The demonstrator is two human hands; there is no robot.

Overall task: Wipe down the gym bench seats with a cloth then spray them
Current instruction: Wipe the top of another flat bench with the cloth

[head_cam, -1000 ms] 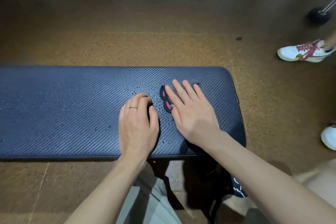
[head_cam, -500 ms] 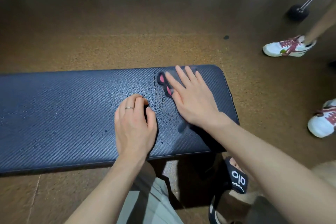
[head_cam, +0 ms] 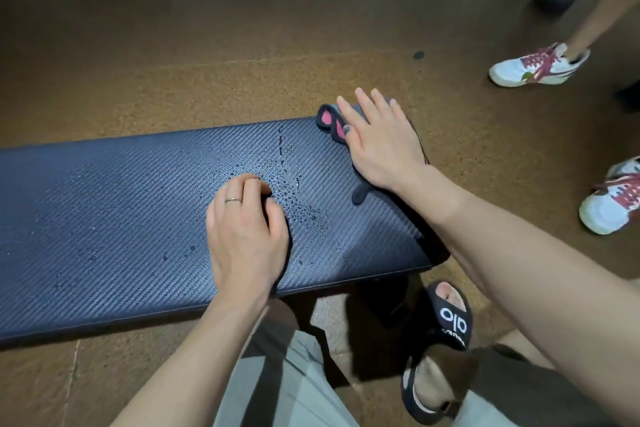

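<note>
The dark textured bench pad, the surface point(head_cam: 104, 218), runs from the left edge to right of centre. The right hand point(head_cam: 377, 142) lies flat with straight fingers on a dark cloth point(head_cam: 327, 121) with pink patches, pressing it at the pad's upper right corner, where the cloth hangs partly past the far edge; a dark end of it shows below the wrist. The left hand point(head_cam: 246, 232) rests on the pad near centre, fingers curled under and holding nothing, a ring point(head_cam: 232, 200) on one finger. Water droplets point(head_cam: 294, 198) bead between the two hands. At lower right is a black slide sandal point(head_cam: 446, 322) on the cork floor point(head_cam: 242, 45); white sneakers point(head_cam: 536, 66) stand at right.
</note>
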